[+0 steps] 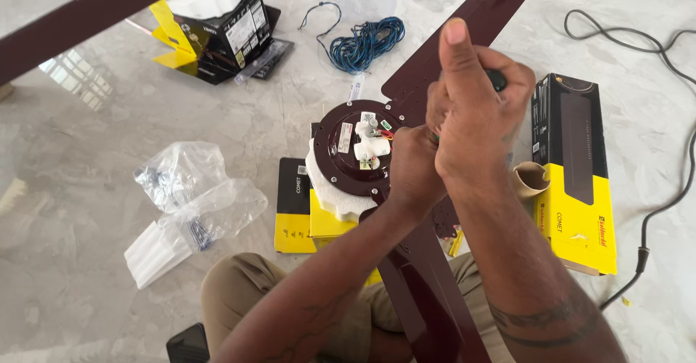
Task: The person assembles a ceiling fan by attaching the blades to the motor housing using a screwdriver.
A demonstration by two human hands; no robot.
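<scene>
A dark maroon ceiling fan motor (348, 149) rests on white foam over a black and yellow box (293, 207). One maroon blade (471, 33) runs from it up to the right, another blade (428, 290) down toward me. My right hand (475, 109) is closed around a dark-handled screwdriver (497, 79), index finger raised, above the blade's joint with the motor. Just below it, my left hand (415, 169) pinches at the same joint; what it holds is hidden.
A long black and yellow carton (576, 174) lies on the right, with a black cable (663, 182) beyond it. Clear plastic bags (196, 196) with screws lie left. A second fan on an open box (217, 26) and coiled blue wire (366, 40) are behind.
</scene>
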